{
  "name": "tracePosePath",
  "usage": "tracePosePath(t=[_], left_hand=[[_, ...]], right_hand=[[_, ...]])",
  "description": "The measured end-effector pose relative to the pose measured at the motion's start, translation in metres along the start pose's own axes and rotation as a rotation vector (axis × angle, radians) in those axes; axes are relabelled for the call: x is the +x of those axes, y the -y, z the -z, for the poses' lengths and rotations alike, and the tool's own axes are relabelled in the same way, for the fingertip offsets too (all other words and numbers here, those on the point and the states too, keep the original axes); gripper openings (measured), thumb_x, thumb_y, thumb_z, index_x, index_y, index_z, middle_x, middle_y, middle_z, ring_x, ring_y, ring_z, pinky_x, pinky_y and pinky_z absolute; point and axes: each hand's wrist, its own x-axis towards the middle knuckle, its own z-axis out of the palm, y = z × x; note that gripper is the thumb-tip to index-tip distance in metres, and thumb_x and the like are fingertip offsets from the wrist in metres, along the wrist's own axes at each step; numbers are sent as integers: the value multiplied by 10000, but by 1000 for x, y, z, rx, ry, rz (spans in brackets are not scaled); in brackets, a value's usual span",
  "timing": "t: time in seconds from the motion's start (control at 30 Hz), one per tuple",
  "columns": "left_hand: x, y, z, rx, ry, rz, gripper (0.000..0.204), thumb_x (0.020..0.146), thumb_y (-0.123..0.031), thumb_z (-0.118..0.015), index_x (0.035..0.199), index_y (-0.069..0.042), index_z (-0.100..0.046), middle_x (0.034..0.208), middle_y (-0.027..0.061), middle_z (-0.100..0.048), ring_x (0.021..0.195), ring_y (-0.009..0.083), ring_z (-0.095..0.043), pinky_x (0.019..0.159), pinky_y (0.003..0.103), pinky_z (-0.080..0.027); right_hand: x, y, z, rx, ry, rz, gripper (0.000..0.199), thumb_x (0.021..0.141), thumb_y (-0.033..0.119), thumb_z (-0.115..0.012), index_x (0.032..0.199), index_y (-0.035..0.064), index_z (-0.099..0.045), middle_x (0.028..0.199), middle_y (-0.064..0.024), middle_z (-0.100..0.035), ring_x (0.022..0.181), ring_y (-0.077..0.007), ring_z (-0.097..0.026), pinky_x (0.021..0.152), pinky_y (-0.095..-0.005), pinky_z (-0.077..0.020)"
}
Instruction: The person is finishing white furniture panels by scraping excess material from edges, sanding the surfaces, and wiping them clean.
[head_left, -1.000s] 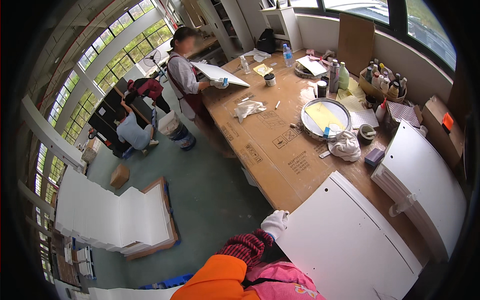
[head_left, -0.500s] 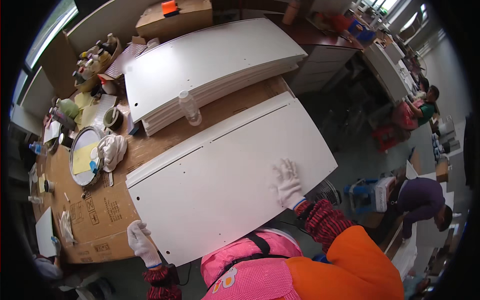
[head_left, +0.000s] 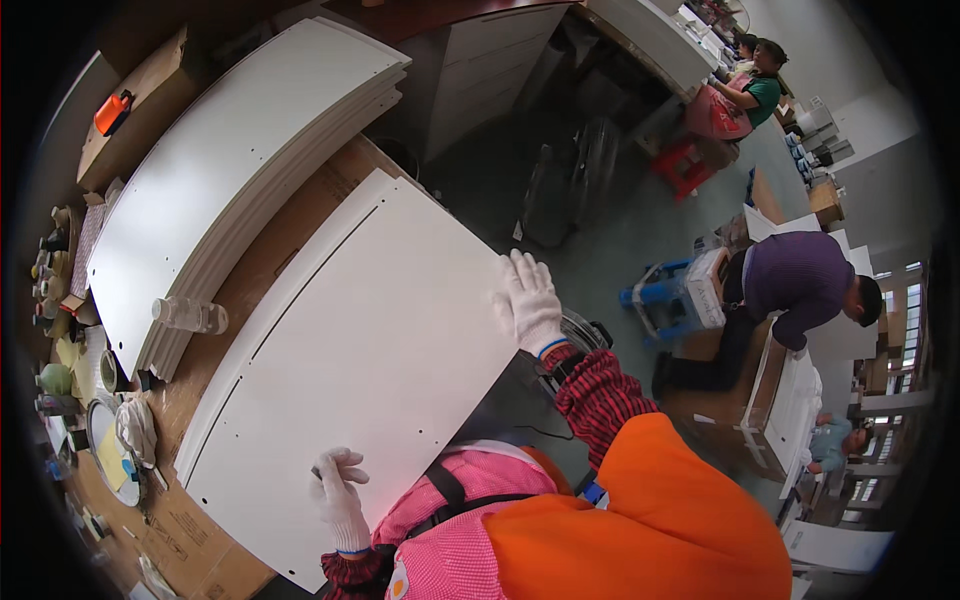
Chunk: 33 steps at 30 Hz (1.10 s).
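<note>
A large white panel (head_left: 340, 350) lies on the cardboard-covered table in front of me, with small holes and a dark slot along its far edge. My right hand (head_left: 530, 303), in a white glove, rests at the panel's right edge with its fingers spread. Over the panel's near left part is my left hand (head_left: 342, 503), also gloved, its fingers bent in. A small dark spot shows at those fingers; whether it is a held thing or a hole in the panel, I cannot make out.
Beyond the panel stands a stack of white panels (head_left: 240, 150), with a clear plastic bottle (head_left: 190, 315) by its edge. A round tray (head_left: 105, 430) and a white cloth (head_left: 135, 430) lie at left. A person in purple (head_left: 800, 285) bends over at right, beside a blue stool (head_left: 665, 300).
My view has swung to the right. My right hand has slid to the panel's right edge, and my left hand has moved from beside the panel's left edge to over its surface.
</note>
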Motion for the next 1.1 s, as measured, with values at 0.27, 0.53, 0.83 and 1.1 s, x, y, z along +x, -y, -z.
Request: tracePosePath(t=[0.27, 0.53, 0.83, 1.1], left_hand=[[21, -40, -115, -33, 200, 140, 524, 1085, -488, -409, 1119, -7, -614, 990, 113, -715, 672, 88, -617, 506, 229, -368], [47, -51, -207, 43, 274, -5, 666, 1099, -502, -307, 1405, 49, -520, 1406, 215, -574, 1353, 316, -507, 1055, 389, -461], [70, -58, -204, 175, 412, 1, 619, 1109, -452, -291, 1379, 35, -563, 1383, 194, -601, 1317, 299, -533, 1104, 416, -423], [116, -31, -143, 608, -474, -401, 356, 1022, -235, -564, 1237, 38, -645, 1289, 201, -633, 1193, 303, -604, 1007, 392, -493]], right_hand=[[14, -117, 9, 153, 50, -479, 384, 1018, 328, -500, 1249, 51, -631, 1051, -183, -697, 970, -396, -672, 845, -495, -531], [55, 63, 65, 1229, 855, 135, 315, 1009, 276, -559, 1152, 19, -673, 926, -160, -697, 848, -309, -689, 786, -403, -539], [111, 54, 50, 1338, 1112, 30, 263, 1028, 258, -562, 1006, 8, -640, 768, -32, -607, 682, -103, -553, 672, -295, -490], [260, -22, -34, 1084, 427, -332, 242, 1004, 193, -503, 1118, 15, -622, 745, -69, -682, 627, -144, -649, 620, -311, -531]])
